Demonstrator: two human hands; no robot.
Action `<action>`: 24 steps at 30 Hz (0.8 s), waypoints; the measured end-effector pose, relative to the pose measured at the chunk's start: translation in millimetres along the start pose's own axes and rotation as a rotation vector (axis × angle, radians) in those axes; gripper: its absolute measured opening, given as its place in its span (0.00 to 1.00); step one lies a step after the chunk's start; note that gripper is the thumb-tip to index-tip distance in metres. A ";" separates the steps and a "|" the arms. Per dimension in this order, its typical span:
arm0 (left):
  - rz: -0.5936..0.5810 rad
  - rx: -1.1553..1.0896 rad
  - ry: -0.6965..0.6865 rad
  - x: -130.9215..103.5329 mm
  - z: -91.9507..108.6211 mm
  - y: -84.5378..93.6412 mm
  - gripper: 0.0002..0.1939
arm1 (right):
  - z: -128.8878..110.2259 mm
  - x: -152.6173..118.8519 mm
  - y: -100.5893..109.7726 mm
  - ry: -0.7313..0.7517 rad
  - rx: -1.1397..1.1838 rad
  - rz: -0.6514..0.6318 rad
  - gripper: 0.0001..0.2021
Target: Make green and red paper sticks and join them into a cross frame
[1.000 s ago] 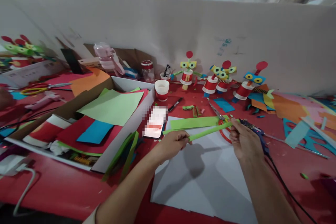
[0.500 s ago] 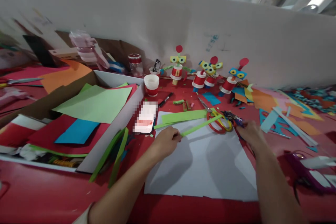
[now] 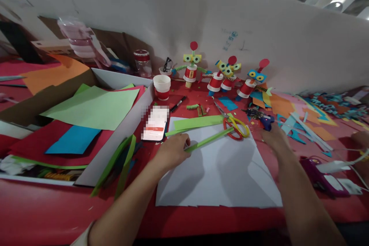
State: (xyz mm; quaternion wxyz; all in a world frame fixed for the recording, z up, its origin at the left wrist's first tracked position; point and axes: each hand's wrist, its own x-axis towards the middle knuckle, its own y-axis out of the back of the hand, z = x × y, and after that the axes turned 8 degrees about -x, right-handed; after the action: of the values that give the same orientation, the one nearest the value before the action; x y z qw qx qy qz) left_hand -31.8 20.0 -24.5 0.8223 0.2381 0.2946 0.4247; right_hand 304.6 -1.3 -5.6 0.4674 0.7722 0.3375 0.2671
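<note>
My left hand (image 3: 173,150) pinches one end of a narrow green paper strip (image 3: 211,138), which slants over the white sheet (image 3: 221,173) toward the scissors (image 3: 236,127). The scissors have red and yellow handles and lie partly open on the sheet's far edge. A wider green strip (image 3: 198,122) lies beside them. My right hand (image 3: 273,137), slightly blurred, is closed at the handle of a dark blue glue gun (image 3: 266,123), right of the scissors; its fingertips are partly hidden.
On the left, a box (image 3: 138,119) holds coloured paper. Beside it are a phone (image 3: 155,125), a marker (image 3: 178,103) and stacked paper cups (image 3: 162,86). Paper-cup figures (image 3: 190,73) stand by the wall. At right are a purple power strip (image 3: 323,178) and another person's hand (image 3: 361,140).
The view has shifted slightly right. My right hand has moved a little away from me with the glue gun. My left hand still holds the strip. Another person's hand has appeared at right.
</note>
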 end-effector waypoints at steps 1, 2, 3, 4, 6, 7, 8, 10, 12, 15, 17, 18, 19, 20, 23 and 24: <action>0.001 0.004 0.005 0.3 -1.5 1.6 0.10 | -6.3 -10.0 2.8 -0.049 0.237 -0.061 0.08; 0.008 0.010 0.001 0.8 -3.2 3.0 0.09 | -13.3 -21.5 5.0 -0.056 0.379 -0.129 0.11; 0.014 0.017 -0.011 1.4 -5.2 4.1 0.08 | -20.5 -34.0 6.3 -0.045 0.442 -0.181 0.12; 0.018 0.023 -0.026 2.0 -7.3 5.4 0.08 | -27.6 -47.1 6.5 -0.033 0.494 -0.227 0.13; 0.001 0.035 -0.051 2.5 -11.3 8.7 0.07 | -40.0 -73.3 3.4 -0.068 0.736 -0.373 0.16; -0.020 0.041 -0.057 2.3 -13.0 11.1 0.07 | -45.0 -85.7 0.5 -0.106 0.843 -0.427 0.18; -0.044 0.046 -0.060 1.7 -14.4 13.7 0.07 | -49.0 -97.2 -3.0 -0.127 0.900 -0.471 0.20; -0.080 0.049 -0.058 -1.3 -15.9 19.0 0.07 | -54.6 -117.0 -9.9 -0.121 0.938 -0.505 0.22; -0.076 0.019 -0.050 -7.2 -16.6 21.8 0.08 | -57.6 -132.1 -14.4 -0.078 0.892 -0.484 0.23; 0.034 -0.017 0.030 -21.6 -18.4 16.7 0.07 | -58.0 -146.0 -16.4 0.001 0.802 -0.425 0.23; 0.187 0.017 0.087 -32.9 -20.9 7.3 0.06 | -55.9 -150.2 -17.6 0.079 0.763 -0.423 0.21; 0.264 0.035 0.097 -38.2 -22.6 1.6 0.06 | -54.5 -151.3 -18.9 0.121 0.735 -0.435 0.20; 0.328 0.043 0.090 -42.9 -24.5 -4.1 0.07 | -53.3 -152.2 -20.5 0.160 0.696 -0.451 0.20; 0.375 0.040 0.074 -46.8 -26.4 -9.5 0.08 | -52.4 -153.0 -22.3 0.195 0.648 -0.468 0.19; 0.443 0.022 0.045 -53.0 -31.7 -20.5 0.09 | -54.3 -156.8 -26.7 0.268 0.464 -0.474 0.16; 0.455 0.022 0.042 -53.5 -32.9 -22.2 0.10 | -56.7 -158.6 -27.4 0.280 0.396 -0.465 0.16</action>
State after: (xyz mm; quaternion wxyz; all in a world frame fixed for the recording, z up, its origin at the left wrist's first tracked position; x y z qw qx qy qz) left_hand -66.9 -31.9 -47.1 0.6964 0.2983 0.2549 0.6008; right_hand 156.1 -83.6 -21.8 0.3059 0.7060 0.6109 0.1862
